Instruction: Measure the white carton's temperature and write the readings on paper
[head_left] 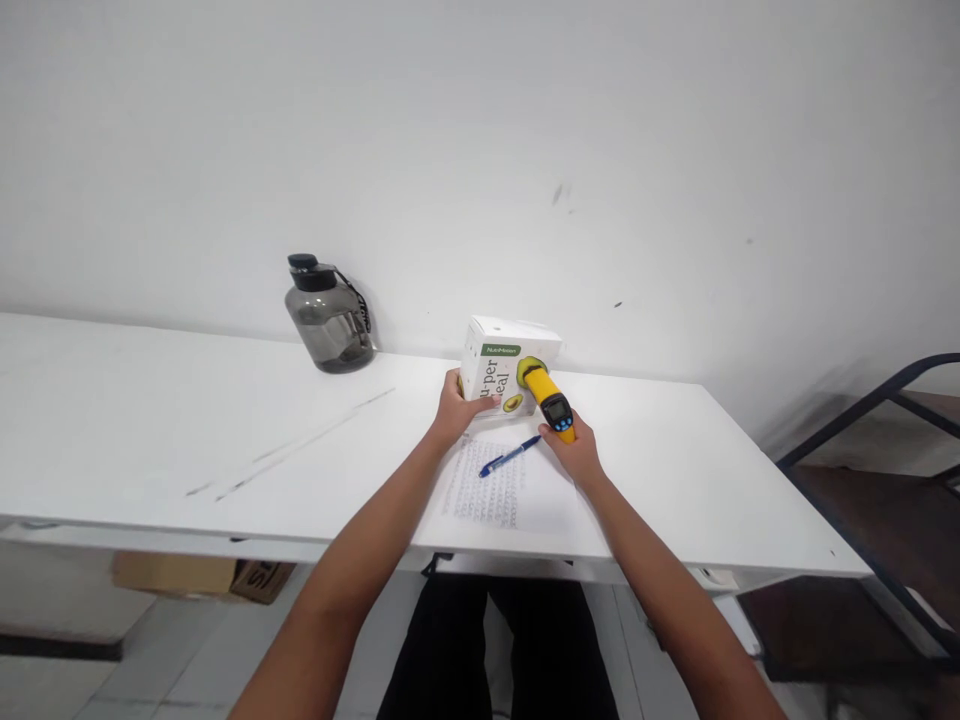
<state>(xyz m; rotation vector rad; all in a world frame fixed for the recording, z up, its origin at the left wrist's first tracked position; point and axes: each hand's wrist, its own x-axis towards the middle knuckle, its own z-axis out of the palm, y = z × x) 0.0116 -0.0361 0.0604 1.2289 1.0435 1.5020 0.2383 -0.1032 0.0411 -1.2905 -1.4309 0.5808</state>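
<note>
My left hand (457, 408) grips the lower left side of a white box (480, 375) printed with avocados and a green label; its thumb lies across the front face. In my right hand (576, 448) is a yellow and black infrared thermometer (551, 402), fingers wrapped round its handle. Its front end points at the box and overlaps it in view, so I cannot tell whether they touch. Below the box lies a sheet of paper (480, 500) covered with rows of writing. A blue pen (510, 456) rests slantwise on the sheet, its tip close to my right hand.
A dark see-through water jug (326, 325) with a black lid stands at the back of the white table (225, 420), against the wall. To the right is a dark metal frame (862, 400). Beneath the table a cardboard box (180, 572) sits on the left.
</note>
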